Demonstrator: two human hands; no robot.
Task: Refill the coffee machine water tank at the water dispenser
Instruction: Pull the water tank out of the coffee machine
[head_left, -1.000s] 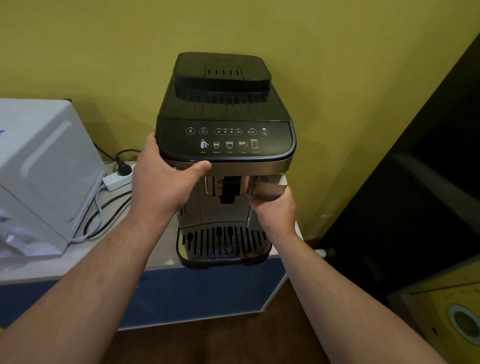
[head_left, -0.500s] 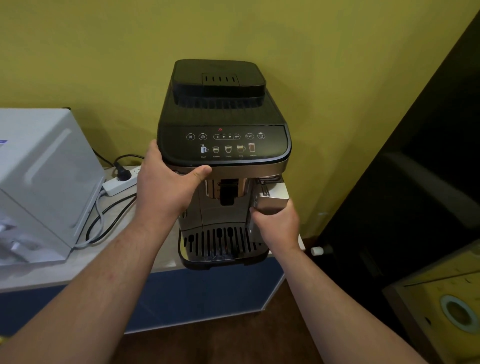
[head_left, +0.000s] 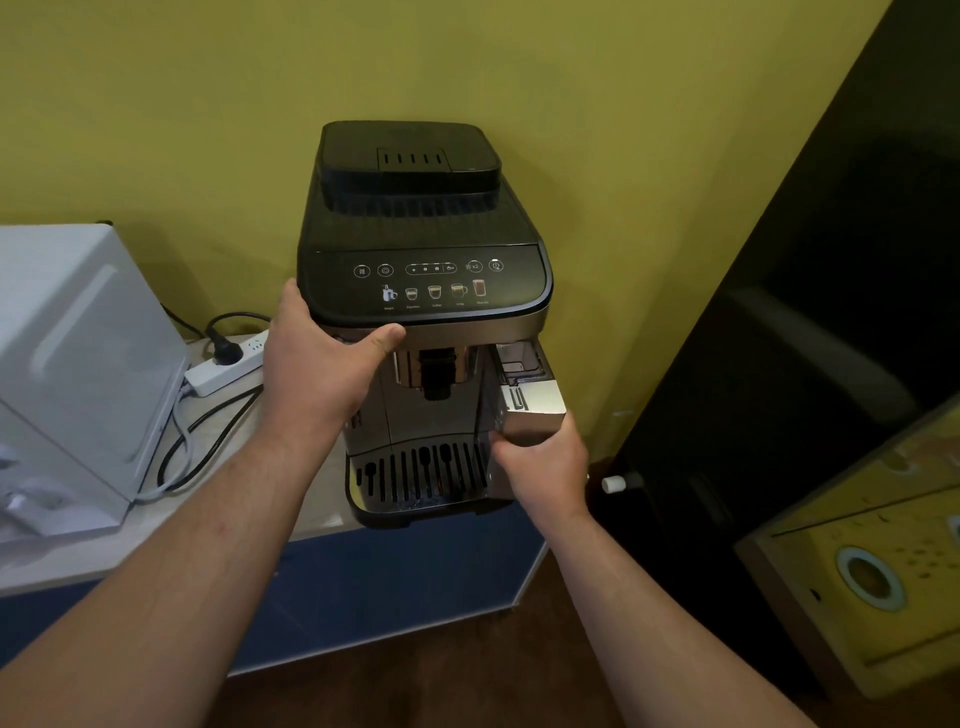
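A black and silver coffee machine (head_left: 423, 249) stands on a pale counter against the yellow wall. My left hand (head_left: 322, 364) grips its upper left front corner, thumb under the control panel. The water tank (head_left: 532, 402), with a silver front and a clear body behind, sticks partly out of the machine's right front. My right hand (head_left: 540, 457) holds the tank's silver front from below. The inside of the tank is mostly hidden.
A white appliance (head_left: 72, 364) sits left on the counter (head_left: 62, 556). A white power strip (head_left: 223, 366) with a black plug and cables lies between it and the machine. A dark panel (head_left: 831, 312) stands right, with a yellow-topped box (head_left: 872, 561) below it.
The water tank has slid further forward out of the machine with my right hand on it. My left hand keeps its hold on the machine.
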